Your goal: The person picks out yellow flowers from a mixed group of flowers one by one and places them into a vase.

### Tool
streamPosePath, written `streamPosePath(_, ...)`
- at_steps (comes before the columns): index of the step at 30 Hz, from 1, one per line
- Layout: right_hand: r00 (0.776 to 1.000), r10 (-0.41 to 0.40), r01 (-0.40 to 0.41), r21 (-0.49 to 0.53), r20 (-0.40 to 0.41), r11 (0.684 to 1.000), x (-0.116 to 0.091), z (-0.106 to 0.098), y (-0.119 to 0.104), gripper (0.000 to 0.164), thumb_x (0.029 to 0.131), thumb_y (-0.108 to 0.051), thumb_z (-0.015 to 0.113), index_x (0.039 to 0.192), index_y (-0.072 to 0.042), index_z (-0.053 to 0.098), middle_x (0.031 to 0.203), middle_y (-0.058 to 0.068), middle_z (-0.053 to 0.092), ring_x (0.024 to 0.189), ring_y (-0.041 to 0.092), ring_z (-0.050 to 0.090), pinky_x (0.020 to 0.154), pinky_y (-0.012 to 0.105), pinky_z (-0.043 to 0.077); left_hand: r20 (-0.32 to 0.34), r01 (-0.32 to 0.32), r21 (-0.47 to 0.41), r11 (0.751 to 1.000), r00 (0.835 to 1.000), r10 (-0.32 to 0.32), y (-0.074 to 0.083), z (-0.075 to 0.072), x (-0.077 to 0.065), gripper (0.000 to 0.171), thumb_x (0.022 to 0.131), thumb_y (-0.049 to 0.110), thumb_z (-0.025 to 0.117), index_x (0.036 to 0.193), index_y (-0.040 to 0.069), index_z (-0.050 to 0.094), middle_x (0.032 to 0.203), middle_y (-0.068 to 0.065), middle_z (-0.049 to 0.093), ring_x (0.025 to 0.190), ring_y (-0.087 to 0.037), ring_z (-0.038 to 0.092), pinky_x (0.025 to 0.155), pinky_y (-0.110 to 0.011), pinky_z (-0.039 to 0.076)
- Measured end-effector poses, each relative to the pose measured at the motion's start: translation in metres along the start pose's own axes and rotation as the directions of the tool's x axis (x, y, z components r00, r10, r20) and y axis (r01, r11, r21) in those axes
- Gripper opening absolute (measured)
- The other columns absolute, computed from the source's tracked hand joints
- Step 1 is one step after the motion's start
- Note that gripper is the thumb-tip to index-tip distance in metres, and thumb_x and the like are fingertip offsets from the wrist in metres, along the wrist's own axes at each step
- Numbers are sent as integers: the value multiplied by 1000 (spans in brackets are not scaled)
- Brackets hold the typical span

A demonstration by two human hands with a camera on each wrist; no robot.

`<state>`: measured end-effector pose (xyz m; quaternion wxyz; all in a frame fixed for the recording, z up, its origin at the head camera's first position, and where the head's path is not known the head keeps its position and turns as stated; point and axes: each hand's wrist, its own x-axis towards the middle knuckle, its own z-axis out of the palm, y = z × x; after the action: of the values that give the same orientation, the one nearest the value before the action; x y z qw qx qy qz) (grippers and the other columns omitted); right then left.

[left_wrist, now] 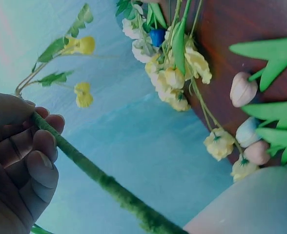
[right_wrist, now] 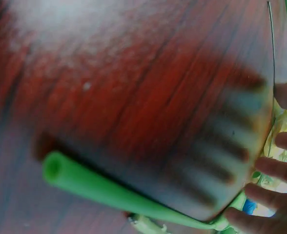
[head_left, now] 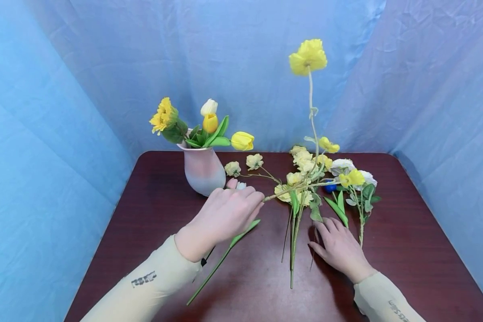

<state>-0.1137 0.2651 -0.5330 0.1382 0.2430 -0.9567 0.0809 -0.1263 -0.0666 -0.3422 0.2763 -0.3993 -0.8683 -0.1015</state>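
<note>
Both hands were over the dark table (head_left: 142, 228): the left hand (head_left: 227, 208) gripped a branching yellow flower (head_left: 308, 57) by its stem (left_wrist: 87, 165), held up near the vase (head_left: 204, 172), one bloom rising highest against the blue curtain (head_left: 245, 53). Loose-fingered and grasping nothing, the right hand (head_left: 340, 246) hung low near green leaves (head_left: 337, 210); I couldn't tell whether it touched them.

Yellow-flowered stem (head_left: 313, 120), green-based, branching, held aslant
</note>
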Motion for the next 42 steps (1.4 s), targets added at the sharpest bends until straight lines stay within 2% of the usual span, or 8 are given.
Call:
streamPosePath(4, 997, 51, -51, 10, 62, 999, -3, 0, 1, 60, 79, -45, 74, 119, -3, 59, 119, 23, 57, 112, 43, 50, 87, 60, 46, -33, -35, 30, 999, 999, 36, -3, -4, 4, 22, 90, 16, 59, 69, 15, 51, 60, 4, 41, 47, -17, 33, 33, -27, 24)
streamPosePath(9, 987, 97, -100, 17, 131, 995, -3, -6, 0, 63, 79, -48, 74, 120, -2, 60, 126, 25, 54, 117, 45, 48, 91, 61, 44, -18, -59, 18, 998, 998, 59, -8, -11, 8, 18, 88, 14, 60, 72, 14, 53, 62, 2, 46, 45, -18, 39, 33, -28, 29)
streamPosePath(14, 961, 137, -145, 15, 240, 989, -1, -12, -4, 72, 78, -53, 73, 130, -6, 57, 133, 26, 50, 124, 48, 41, 95, 64, 39, 10, -92, 21, 995, 996, 92, -13, -20, 13, 15, 81, 7, 61, 73, 14, 51, 64, 3, 45, 46, -11, 40, 34, -26, 30)
streamPosePath(19, 937, 160, -178, 29, 310, 984, 3, -17, -7, 80, 77, -56, 73, 138, -9, 50, 140, 26, 44, 127, 48, 36, 93, 68, 37, 0, -153, 108, 982, 988, 154, -18, -32, 21, 17, 78, 5, 60, 71, 12, 47, 62, 2, 43, 47, -12, 37, 34, -26, 29)
streamPosePath(24, 928, 162, -184, 35, 337, 982, 4, -20, -9, 80, 78, -56, 72, 139, -7, 49, 144, 26, 39, 129, 48, 34, 92, 70, 37, -11, -214, 213, 953, 975, 222, -23, -40, 29, 9, 80, 9, 56, 74, 9, 48, 63, -1, 41, 47, -16, 32, 35, -28, 28)
streamPosePath(28, 923, 162, -184, 32, 350, 982, 2, -18, -8, 80, 80, -55, 71, 139, -6, 48, 144, 27, 38, 129, 49, 33, 92, 71, 36, -3, -234, 253, 939, 970, 242, -30, -40, 31, 9, 83, 0, 53, 87, 5, 58, 71, -3, 50, 50, -16, 37, 36, -27, 30)
streamPosePath(33, 920, 162, -186, 34, 356, 982, 2, -15, -8, 81, 81, -54, 70, 142, -7, 44, 145, 26, 37, 130, 50, 32, 92, 73, 34, 4, -226, 278, 934, 972, 234, -39, -39, 29, 18, 89, -4, 53, 104, 1, 62, 81, -6, 57, 57, -17, 44, 38, -27, 35)
streamPosePath(42, 915, 170, -195, 33, 367, 980, 2, -16, -8, 81, 81, -53, 70, 143, -8, 43, 146, 25, 36, 131, 49, 31, 82, 77, 37, -42, -197, 269, 943, 975, 216, -45, -39, 31, 15, 93, -5, 46, 96, 1, 59, 75, -5, 51, 57, -16, 37, 40, -26, 35)
